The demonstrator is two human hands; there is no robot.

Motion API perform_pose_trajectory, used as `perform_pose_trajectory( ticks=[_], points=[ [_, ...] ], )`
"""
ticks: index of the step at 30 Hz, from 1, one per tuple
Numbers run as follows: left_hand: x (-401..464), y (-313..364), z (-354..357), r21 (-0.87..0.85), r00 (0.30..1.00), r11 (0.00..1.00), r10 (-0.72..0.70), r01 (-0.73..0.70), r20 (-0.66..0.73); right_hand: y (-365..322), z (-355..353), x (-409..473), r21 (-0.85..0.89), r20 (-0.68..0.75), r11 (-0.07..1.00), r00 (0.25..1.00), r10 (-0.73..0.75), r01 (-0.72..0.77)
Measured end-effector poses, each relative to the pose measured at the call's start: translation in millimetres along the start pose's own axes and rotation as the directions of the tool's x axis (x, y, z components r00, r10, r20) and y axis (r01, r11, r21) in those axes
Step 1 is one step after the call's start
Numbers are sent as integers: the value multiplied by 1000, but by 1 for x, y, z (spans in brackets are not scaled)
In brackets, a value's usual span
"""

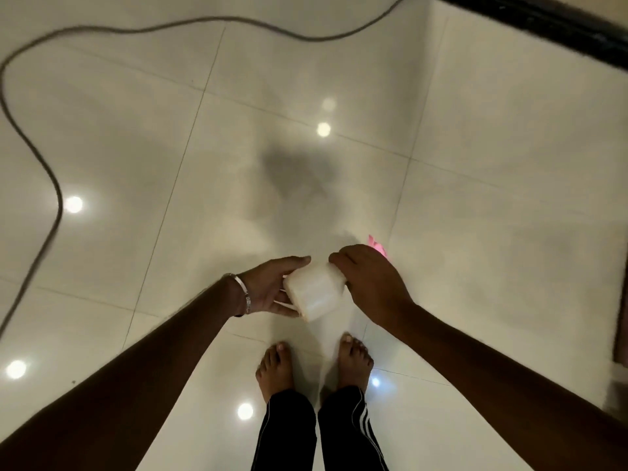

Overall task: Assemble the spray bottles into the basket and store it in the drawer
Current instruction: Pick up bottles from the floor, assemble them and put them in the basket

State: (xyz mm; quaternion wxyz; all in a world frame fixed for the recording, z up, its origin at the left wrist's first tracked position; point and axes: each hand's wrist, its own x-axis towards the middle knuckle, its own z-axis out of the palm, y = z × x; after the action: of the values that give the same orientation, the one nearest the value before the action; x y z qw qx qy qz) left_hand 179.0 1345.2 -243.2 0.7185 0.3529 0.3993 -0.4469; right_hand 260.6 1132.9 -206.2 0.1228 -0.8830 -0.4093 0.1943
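Note:
I am standing and looking down at the floor. Between both hands I hold a translucent white spray bottle (314, 294), lying sideways with its base toward me. My left hand (272, 288) cups the bottle's body from the left. My right hand (368, 283) covers its neck end, and a pink spray head (378, 247) pokes out past the knuckles. Whether the head is fully seated on the bottle is hidden by my right hand. No basket or drawer is in view.
Glossy cream floor tiles (306, 147) spread all around, with ceiling lights reflected in them. A grey cable (51, 185) snakes across the left side and along the top. A dark strip (550, 32) runs along the top right. My bare feet (316, 365) stand below the bottle.

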Motion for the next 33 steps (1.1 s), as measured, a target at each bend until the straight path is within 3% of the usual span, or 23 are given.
perform_pose_trajectory(
  ticks=[3,6,8,10,12,14,16,17,22,27,33],
  points=[
    [-26,11,22,48,995,999,-8,3,99,-6,-34,-14,-12,-82,998,995,-61,60],
    [-52,17,53,124,988,992,18,-37,155,-13,-68,-38,-25,-143,1000,990,-16,12],
    [-62,16,71,161,986,983,60,-85,153,-20,-84,-58,29,-250,996,964,88,-83],
    [-71,15,95,196,987,972,104,-126,118,-30,-102,-86,225,-376,945,873,310,-238],
    [-78,13,123,228,982,958,155,-175,104,-41,-116,-116,536,-326,752,728,603,-383],
    [-82,11,148,265,969,936,199,-231,143,-45,-127,-142,783,-71,423,611,789,-455],
    [-83,8,178,314,955,907,231,-280,185,-40,-137,-169,882,188,112,560,807,-457],
    [-82,5,193,339,948,890,249,-304,196,-37,-142,-182,888,260,33,560,787,-458],
    [-75,-6,270,528,921,754,319,-390,224,-9,-163,-244,908,340,-91,594,729,-408],
    [-71,-18,361,647,906,635,292,-423,305,24,-184,-324,960,278,-195,596,753,-201],
    [-62,-37,492,696,884,550,216,-462,415,72,-209,-421,981,189,-188,455,870,-47]
  ],
)
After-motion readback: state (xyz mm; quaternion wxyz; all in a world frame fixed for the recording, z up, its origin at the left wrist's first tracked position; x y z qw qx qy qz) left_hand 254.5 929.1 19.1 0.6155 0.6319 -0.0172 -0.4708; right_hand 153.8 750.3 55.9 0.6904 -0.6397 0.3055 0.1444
